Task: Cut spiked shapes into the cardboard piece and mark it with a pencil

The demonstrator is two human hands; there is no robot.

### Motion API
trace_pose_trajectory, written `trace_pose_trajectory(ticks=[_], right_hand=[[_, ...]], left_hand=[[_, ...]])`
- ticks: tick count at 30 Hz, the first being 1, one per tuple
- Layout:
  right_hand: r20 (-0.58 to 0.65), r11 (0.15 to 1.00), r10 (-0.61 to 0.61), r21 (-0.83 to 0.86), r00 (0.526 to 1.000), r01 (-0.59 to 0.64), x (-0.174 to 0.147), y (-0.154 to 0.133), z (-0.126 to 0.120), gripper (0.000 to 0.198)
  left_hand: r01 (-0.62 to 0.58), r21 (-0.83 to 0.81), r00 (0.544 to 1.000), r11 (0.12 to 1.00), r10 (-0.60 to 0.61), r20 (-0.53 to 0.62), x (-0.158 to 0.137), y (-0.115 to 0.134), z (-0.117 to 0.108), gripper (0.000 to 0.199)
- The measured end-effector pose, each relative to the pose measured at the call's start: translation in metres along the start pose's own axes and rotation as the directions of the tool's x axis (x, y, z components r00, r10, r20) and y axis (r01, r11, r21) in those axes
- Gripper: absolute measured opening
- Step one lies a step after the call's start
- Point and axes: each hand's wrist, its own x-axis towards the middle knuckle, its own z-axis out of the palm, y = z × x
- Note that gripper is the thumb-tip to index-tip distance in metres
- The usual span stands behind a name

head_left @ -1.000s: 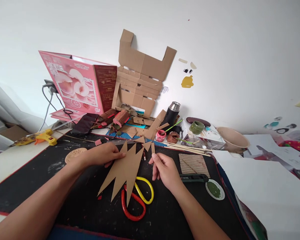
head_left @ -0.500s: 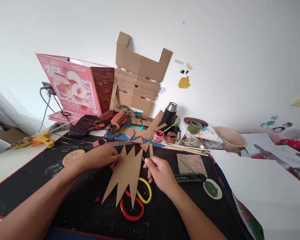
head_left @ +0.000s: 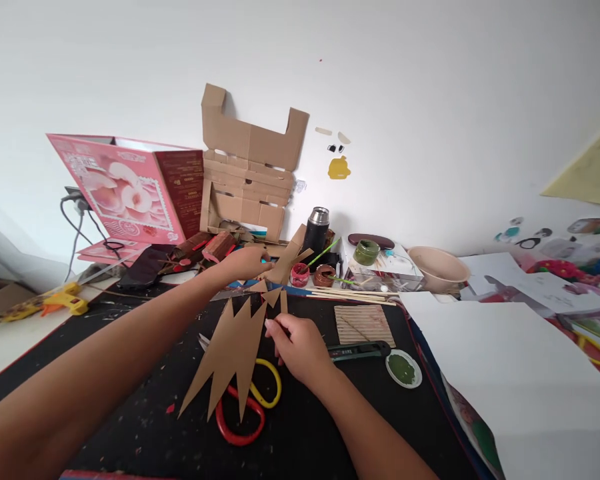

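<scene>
My left hand (head_left: 253, 262) reaches across the table, over the cardboard scraps at its back; its fingertips are mostly hidden from me. My right hand (head_left: 297, 343) hovers low beside a cardboard cutout (head_left: 226, 357), its thumb and fingers curled together. Anything between them is too small to make out. Jagged points run along both ends of the cutout, which lies over a pair of scissors (head_left: 240, 440) with one red and one yellow handle loop. Just beyond my right fingers sit a narrow cardboard strip (head_left: 283, 302) and small cardboard triangles (head_left: 271, 297).
Right of my hand are a green utility knife (head_left: 363, 351), corrugated cardboard (head_left: 365, 325) and a lid of green paint (head_left: 403, 369). Paint jars (head_left: 300, 275), a black flask (head_left: 317, 230) and thin sticks (head_left: 350, 295) line the back. A yellow glue gun (head_left: 67, 300) lies left.
My left hand has let go of the jagged cutout and moved forward to the scraps at the back. My right hand stays by the cutout. The view has turned slightly right.
</scene>
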Motion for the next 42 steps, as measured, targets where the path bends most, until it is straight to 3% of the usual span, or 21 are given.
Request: trace_pose_trajectory(ticks=[6,15,20,23,25,28,31,36,37,39,42], right_hand=[[0.01,0.978,-0.081,-0.19,0.997,0.082,-0.002,-0.007,-0.002,0.032],[0.073,0.916,-0.162,-0.359,0.984,0.178,-0.004,-0.007,0.001,0.032],[0.091,0.901,-0.199,-0.374,0.976,0.219,-0.005,-0.008,0.002,0.031],[0.1,0.902,-0.224,-0.356,0.969,0.245,-0.007,-0.008,0.003,0.032],[0.096,0.909,-0.235,-0.33,0.967,0.254,-0.007,-0.008,0.003,0.033],[0.067,0.932,-0.234,-0.27,0.97,0.243,-0.008,-0.008,0.003,0.036],[0.015,0.964,-0.201,-0.175,0.979,0.201,-0.007,-0.008,0.002,0.036],[-0.03,0.994,-0.071,0.076,0.997,0.073,-0.005,-0.005,0.001,0.035],[-0.03,0.99,-0.041,0.132,0.999,0.045,-0.004,-0.004,0.001,0.037],[-0.023,0.972,0.012,0.234,1.0,-0.007,-0.003,-0.002,0.002,0.043],[0.002,0.933,0.07,0.353,0.998,-0.066,-0.001,-0.003,0.003,0.055]], left_hand=[[0.106,0.024,0.994,0.994,-0.106,0.034,0.047,0.013,0.022,0.04],[0.159,-0.19,0.987,0.969,-0.16,0.01,0.056,0.006,0.043,0.04],[0.13,-0.355,0.968,0.926,-0.195,-0.155,0.045,0.001,0.042,0.035],[0.056,-0.438,0.927,0.897,-0.21,-0.311,0.031,0.0,0.035,0.016],[-0.013,-0.501,0.894,0.866,-0.214,-0.393,0.02,0.0,0.029,0.015],[-0.109,-0.627,0.873,0.771,-0.228,-0.432,0.001,0.002,0.022,0.025],[-0.138,-0.775,0.906,0.617,-0.237,-0.35,-0.024,0.005,0.018,0.033],[-0.097,-0.907,0.957,0.409,-0.213,-0.199,-0.078,0.01,0.019,0.045],[-0.065,-0.949,0.97,0.307,-0.204,-0.133,-0.088,0.01,0.021,0.046],[-0.029,-0.981,0.979,0.193,-0.194,-0.067,-0.104,0.009,0.026,0.048],[0.007,-0.99,0.987,0.144,-0.162,-0.016,-0.117,0.006,0.037,0.048]])
